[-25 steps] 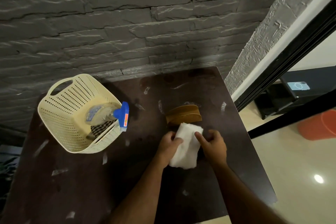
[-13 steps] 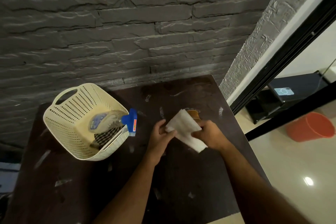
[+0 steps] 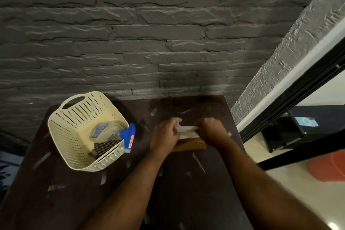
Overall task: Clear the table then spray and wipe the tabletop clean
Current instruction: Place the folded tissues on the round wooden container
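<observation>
Now my left hand (image 3: 164, 134) and my right hand (image 3: 211, 132) both grip the white cloth (image 3: 186, 129), fingers curled over its two ends, so that it stretches as a folded band between them. It sits above the far side of the dark table (image 3: 61, 201), close to the grey stone wall (image 3: 130, 33). Just beneath the cloth and nearer to me lies a brown wooden holder (image 3: 188, 145), partly hidden by my wrists.

Out to the left stands the cream basket (image 3: 74, 117), well apart from my hands. A spray bottle (image 3: 112, 132) lies inside it with its blue head (image 3: 128, 136) poking over the rim toward me, and a checked cloth (image 3: 104, 147) is tucked under it.

Half a second ago the white cloth hung open and slanted between my hands; a second ago it lay flat on the tabletop under my fingertips. It is now gathered narrower and carried farther from me, past the wooden holder. The basket and bottle lie as they did.

Off the right edge, an orange bucket (image 3: 326, 168) stands on the pale floor.
</observation>
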`<action>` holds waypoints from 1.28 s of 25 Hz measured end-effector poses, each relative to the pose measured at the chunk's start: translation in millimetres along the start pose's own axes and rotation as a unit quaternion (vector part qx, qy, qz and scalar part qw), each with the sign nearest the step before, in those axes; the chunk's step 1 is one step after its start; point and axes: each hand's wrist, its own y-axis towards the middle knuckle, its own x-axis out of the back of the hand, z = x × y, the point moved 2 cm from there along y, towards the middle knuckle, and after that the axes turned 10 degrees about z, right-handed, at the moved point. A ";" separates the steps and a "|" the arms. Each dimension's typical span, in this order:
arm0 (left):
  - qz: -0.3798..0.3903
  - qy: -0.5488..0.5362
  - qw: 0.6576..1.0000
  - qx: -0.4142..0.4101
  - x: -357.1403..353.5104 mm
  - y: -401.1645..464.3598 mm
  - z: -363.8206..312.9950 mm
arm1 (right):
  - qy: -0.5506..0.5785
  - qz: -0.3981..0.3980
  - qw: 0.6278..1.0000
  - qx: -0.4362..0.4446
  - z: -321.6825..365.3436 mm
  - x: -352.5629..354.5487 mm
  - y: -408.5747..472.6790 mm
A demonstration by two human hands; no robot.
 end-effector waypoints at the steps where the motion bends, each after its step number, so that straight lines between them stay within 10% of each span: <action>1: 0.006 0.035 0.999 0.004 -2.6 -2.3 3.7 | -0.007 0.018 1.000 0.004 -3.0 -9.5 3.0; 15: 0.039 0.056 0.998 0.017 -18.5 -10.7 2.9 | 0.077 0.073 0.994 0.021 -31.3 -35.1 8.2; 23: 0.093 0.023 0.982 0.163 -27.3 -4.4 10.5 | 0.058 0.070 0.995 -0.027 -35.6 -42.4 14.2; 32: 0.106 0.160 0.979 0.070 -24.7 -8.7 12.7 | 0.045 0.174 0.984 0.017 -32.8 -26.1 9.6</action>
